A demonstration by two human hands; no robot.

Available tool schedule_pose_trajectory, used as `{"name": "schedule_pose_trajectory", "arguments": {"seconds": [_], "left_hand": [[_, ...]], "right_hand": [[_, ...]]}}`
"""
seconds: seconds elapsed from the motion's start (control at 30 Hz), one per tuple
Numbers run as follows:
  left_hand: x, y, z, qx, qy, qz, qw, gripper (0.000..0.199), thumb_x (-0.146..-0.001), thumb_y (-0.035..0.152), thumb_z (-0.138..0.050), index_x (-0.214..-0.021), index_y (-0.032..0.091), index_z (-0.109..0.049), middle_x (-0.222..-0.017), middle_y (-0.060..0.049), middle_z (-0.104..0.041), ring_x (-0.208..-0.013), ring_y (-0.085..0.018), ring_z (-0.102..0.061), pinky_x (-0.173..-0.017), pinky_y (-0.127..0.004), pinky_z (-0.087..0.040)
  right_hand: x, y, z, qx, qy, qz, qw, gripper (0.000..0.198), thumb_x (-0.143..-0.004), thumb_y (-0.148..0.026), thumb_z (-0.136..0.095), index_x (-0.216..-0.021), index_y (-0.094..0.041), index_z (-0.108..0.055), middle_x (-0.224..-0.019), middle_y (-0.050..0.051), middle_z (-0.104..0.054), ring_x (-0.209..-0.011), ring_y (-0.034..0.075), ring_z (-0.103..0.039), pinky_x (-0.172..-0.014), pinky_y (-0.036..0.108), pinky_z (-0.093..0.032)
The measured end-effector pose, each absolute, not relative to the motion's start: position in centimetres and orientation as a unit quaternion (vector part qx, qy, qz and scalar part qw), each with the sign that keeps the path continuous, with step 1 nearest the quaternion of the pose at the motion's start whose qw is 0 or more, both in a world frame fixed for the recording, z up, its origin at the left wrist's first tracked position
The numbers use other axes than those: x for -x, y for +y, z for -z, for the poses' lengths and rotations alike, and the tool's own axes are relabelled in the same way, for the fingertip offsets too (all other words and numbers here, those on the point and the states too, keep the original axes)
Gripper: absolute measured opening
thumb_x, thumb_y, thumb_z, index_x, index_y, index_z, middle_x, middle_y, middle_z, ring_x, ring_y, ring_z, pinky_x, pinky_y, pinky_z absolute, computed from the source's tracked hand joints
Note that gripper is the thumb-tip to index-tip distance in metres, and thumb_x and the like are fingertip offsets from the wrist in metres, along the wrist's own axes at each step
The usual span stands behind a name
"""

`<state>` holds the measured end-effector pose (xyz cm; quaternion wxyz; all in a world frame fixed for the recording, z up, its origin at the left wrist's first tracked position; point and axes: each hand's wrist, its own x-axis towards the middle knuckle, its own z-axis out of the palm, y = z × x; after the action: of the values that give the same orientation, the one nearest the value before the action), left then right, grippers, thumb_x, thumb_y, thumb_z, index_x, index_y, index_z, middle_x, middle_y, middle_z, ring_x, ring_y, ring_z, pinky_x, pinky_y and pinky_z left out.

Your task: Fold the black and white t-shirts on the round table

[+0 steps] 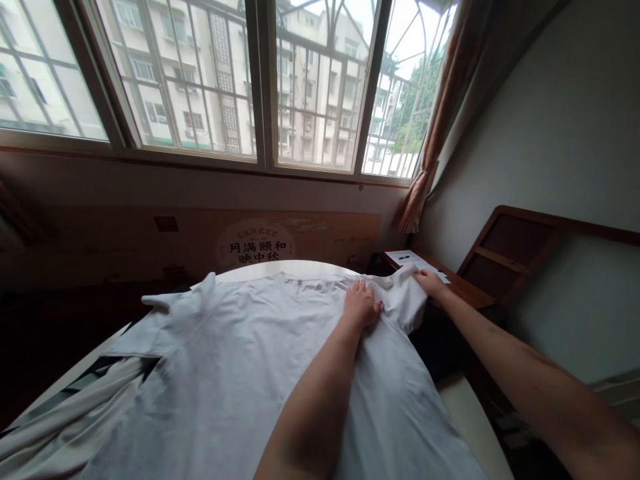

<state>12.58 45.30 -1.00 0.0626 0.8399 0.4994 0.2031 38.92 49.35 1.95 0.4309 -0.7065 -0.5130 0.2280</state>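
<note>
A white T-shirt lies spread over a round white table, its neckline toward the window and its sleeves out to both sides. My left hand rests on the shirt near its right shoulder, the fingers laid out flat on the cloth. Farther right, my right hand pinches the edge of the right sleeve and holds it up off the table's rim. The left sleeve is loosely rumpled, with a fold standing up near the shoulder.
Other cloth, pale and dark-striped, lies at the left under the shirt. Behind the table is a long printed box below the barred window. A wooden desk with papers stands at the right, beside a gathered curtain.
</note>
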Motion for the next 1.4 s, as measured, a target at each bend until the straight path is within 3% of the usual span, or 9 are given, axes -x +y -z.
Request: {"name": "schedule_pose_trajectory", "arguments": {"seconds": [0.2, 0.33, 0.5, 0.6, 0.7, 0.8, 0.97, 1.23, 1.4], "left_hand": [[-12.7, 44.8, 0.6, -0.866, 0.463, -0.173, 0.072, 0.070, -0.094, 0.057, -0.048, -0.145, 0.009, -0.052, -0.156, -0.021, -0.045, -0.146, -0.034, -0.037, -0.121, -0.049, -0.026], [-12.5, 45.1, 1.0, -0.865, 0.472, -0.148, 0.086, 0.079, -0.094, 0.062, -0.045, -0.152, 0.009, -0.042, -0.161, -0.021, -0.037, -0.149, -0.036, -0.033, -0.122, -0.053, -0.022], [-12.5, 45.3, 1.2, -0.864, 0.477, -0.134, 0.092, 0.085, -0.092, 0.065, -0.045, -0.156, 0.009, -0.035, -0.164, -0.021, -0.030, -0.152, -0.035, -0.027, -0.123, -0.053, -0.018], [-12.6, 45.3, 1.3, -0.864, 0.477, -0.136, 0.087, 0.086, -0.092, 0.065, -0.045, -0.156, 0.008, -0.036, -0.164, -0.020, -0.031, -0.152, -0.035, -0.027, -0.124, -0.053, -0.018], [-12.6, 45.4, 1.3, -0.864, 0.477, -0.141, 0.082, 0.085, -0.091, 0.065, -0.046, -0.155, 0.009, -0.038, -0.163, -0.020, -0.033, -0.151, -0.035, -0.029, -0.123, -0.053, -0.020], [-12.6, 45.5, 1.5, -0.863, 0.477, -0.146, 0.076, 0.083, -0.091, 0.064, -0.046, -0.154, 0.010, -0.040, -0.162, -0.020, -0.035, -0.150, -0.035, -0.031, -0.123, -0.053, -0.021], [-12.7, 45.7, 1.7, -0.862, 0.478, -0.150, 0.075, 0.084, -0.091, 0.065, -0.045, -0.155, 0.010, -0.038, -0.162, -0.020, -0.035, -0.151, -0.035, -0.030, -0.124, -0.052, -0.020], [-12.7, 45.7, 1.8, -0.853, 0.487, -0.162, 0.095, 0.091, -0.088, 0.065, -0.049, -0.156, 0.007, -0.033, -0.163, -0.021, -0.032, -0.153, -0.036, -0.025, -0.125, -0.053, -0.015], [-12.7, 45.7, 1.9, -0.844, 0.483, -0.192, 0.132, 0.089, -0.087, 0.061, -0.055, -0.154, 0.005, -0.036, -0.162, -0.023, -0.033, -0.153, -0.038, -0.024, -0.125, -0.055, -0.012]], "right_hand": [[-40.7, 48.5, -3.2, 0.712, -0.484, -0.255, 0.439, 0.023, -0.080, -0.030, -0.060, -0.091, -0.011, -0.069, -0.083, 0.007, -0.069, -0.077, 0.018, -0.059, -0.070, 0.024, -0.045], [-40.1, 47.7, -4.0, 0.693, -0.464, -0.340, 0.435, 0.029, -0.089, -0.032, -0.059, -0.106, -0.011, -0.067, -0.097, 0.011, -0.072, -0.082, 0.018, -0.064, -0.071, 0.023, -0.050], [-39.3, 45.0, -4.4, 0.660, -0.440, -0.506, 0.338, 0.044, -0.092, -0.052, -0.061, -0.107, -0.012, -0.068, -0.097, 0.014, -0.073, -0.083, 0.022, -0.070, -0.069, 0.028, -0.057], [-39.3, 43.5, -4.4, 0.656, -0.435, -0.546, 0.286, 0.039, -0.083, -0.043, -0.075, -0.108, -0.013, -0.068, -0.092, 0.011, -0.074, -0.074, 0.019, -0.069, -0.060, 0.025, -0.056], [-39.6, 42.7, -4.5, 0.673, -0.433, -0.534, 0.272, 0.036, -0.076, -0.022, -0.080, -0.107, -0.014, -0.065, -0.077, 0.004, -0.069, -0.056, 0.010, -0.061, -0.049, 0.016, -0.047], [-39.9, 42.2, -4.5, 0.708, -0.413, -0.504, 0.272, 0.027, -0.079, -0.014, -0.073, -0.102, -0.015, -0.061, -0.062, -0.004, -0.059, -0.045, 0.006, -0.052, -0.042, 0.013, -0.040], [-40.4, 40.8, -3.8, 0.745, -0.352, -0.511, 0.244, 0.005, -0.084, -0.012, -0.059, -0.086, -0.015, -0.055, -0.052, -0.005, -0.049, -0.037, 0.007, -0.044, -0.034, 0.014, -0.034], [-40.0, 39.2, -3.0, 0.724, -0.306, -0.536, 0.308, 0.005, -0.087, -0.018, -0.054, -0.083, -0.015, -0.052, -0.056, -0.004, -0.049, -0.040, 0.006, -0.046, -0.038, 0.014, -0.039], [-38.9, 38.9, -2.5, 0.698, -0.358, -0.496, 0.373, 0.009, -0.076, -0.015, -0.057, -0.085, -0.016, -0.053, -0.056, -0.005, -0.048, -0.040, 0.007, -0.044, -0.037, 0.016, -0.034]]}}
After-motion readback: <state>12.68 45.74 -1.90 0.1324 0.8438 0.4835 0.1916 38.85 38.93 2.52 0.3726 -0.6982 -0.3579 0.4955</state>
